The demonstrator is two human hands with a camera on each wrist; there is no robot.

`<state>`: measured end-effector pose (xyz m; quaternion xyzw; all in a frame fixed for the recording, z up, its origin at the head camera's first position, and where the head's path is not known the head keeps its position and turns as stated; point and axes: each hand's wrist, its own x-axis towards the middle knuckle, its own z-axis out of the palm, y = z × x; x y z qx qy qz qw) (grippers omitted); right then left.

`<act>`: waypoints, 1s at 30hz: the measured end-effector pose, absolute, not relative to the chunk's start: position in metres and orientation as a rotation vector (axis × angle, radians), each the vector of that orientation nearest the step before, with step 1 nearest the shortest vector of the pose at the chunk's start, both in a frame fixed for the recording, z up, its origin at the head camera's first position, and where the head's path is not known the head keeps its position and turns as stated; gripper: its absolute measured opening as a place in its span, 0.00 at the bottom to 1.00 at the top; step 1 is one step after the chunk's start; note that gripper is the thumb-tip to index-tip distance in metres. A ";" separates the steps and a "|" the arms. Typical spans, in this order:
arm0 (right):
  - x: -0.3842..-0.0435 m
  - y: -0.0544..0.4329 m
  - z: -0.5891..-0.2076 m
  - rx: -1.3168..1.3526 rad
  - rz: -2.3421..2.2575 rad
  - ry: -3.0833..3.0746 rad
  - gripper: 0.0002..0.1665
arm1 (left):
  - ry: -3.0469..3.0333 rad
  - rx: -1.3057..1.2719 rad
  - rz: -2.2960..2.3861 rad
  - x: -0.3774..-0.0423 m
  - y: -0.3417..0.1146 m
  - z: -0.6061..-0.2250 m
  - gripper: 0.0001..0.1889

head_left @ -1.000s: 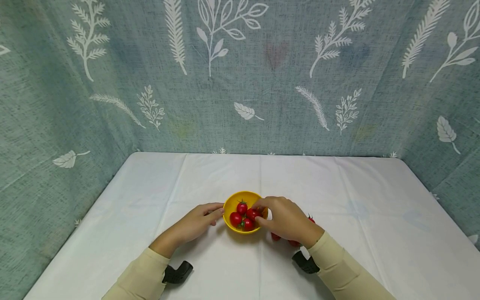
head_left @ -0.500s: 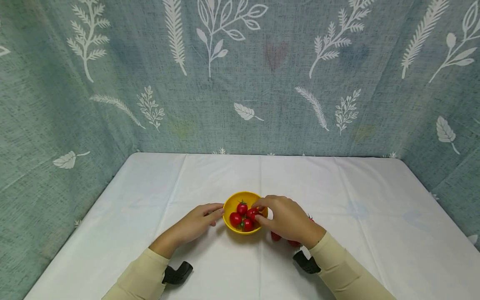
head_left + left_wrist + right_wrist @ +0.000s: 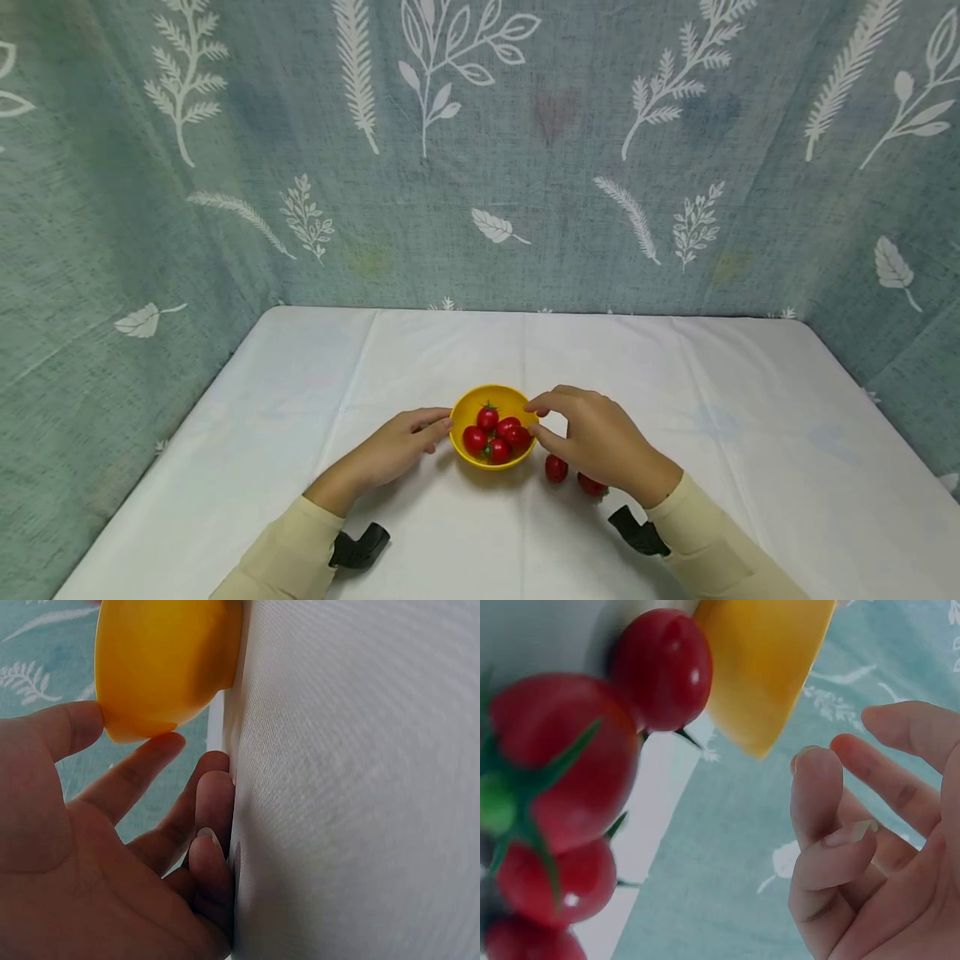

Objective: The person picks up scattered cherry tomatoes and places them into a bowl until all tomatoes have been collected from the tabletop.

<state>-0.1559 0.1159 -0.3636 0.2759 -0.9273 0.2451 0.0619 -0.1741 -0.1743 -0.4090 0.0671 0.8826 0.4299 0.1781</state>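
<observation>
A yellow bowl on the table holds several small red cherry tomatoes. My left hand is at the bowl's left side. In the left wrist view its thumb and forefinger touch the outside of the bowl, the other fingers lying near the cloth. Just off the bowl's right rim, my right hand holds nothing; its thumb and forefinger are apart. Partly under that hand, a cherry tomato and another tomato lie on the table. Several loose ones, including a tomato with green sepals, appear in the right wrist view.
White cloth covers the table. A blue-green curtain with white leaf prints stands behind it and along both sides. Black wrist mounts stick out from the cuffs of both beige sleeves.
My right hand has let go of a cherry tomato inside the bowl and drawn back to the right. More of the loose tomatoes show now. The left hand has stayed at the bowl.
</observation>
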 end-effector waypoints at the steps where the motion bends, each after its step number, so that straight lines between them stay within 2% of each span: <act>1: -0.155 0.117 -0.364 0.827 0.734 -2.809 0.14 | 2.496 0.188 1.215 -0.174 -0.174 -0.409 0.26; 30: -0.148 0.133 -0.379 0.716 0.634 -3.011 0.14 | 2.494 0.202 1.230 -0.174 -0.174 -0.408 0.26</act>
